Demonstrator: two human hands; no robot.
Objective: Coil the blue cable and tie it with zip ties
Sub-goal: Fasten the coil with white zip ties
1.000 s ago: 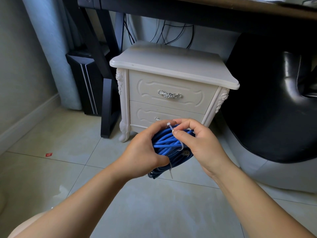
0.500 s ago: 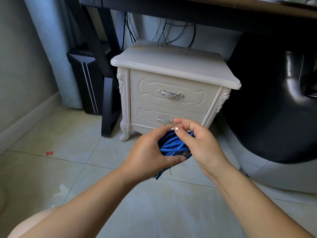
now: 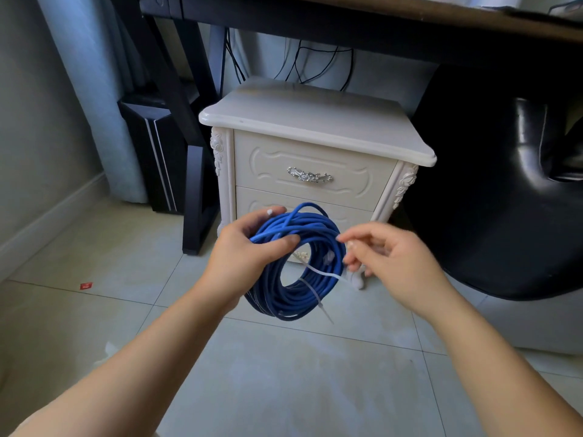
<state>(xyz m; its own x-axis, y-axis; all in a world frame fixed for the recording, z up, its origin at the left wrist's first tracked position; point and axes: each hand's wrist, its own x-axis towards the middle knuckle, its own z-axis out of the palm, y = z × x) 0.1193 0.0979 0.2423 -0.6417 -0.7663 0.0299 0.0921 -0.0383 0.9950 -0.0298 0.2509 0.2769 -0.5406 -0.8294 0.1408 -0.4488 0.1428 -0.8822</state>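
The blue cable [image 3: 284,299] is hanging as a coil just in front of the white nightstand [image 3: 315,134], with the left hand [image 3: 246,250] curling its fingers round the upper-left side. A white zip tie [image 3: 310,291] is circling its lower right. The right hand [image 3: 397,266], blurred, is hovering beside the coil with fingers loosely bent; I cannot tell whether it is holding anything.

Blue cable [image 3: 315,223]: many-turn round coil, held upright in air, open centre toward camera, upper-left arc gripped by left hand [image 3: 249,247]. White zip ties [image 3: 318,272]: two across lower-right arc, long tails projecting outward.
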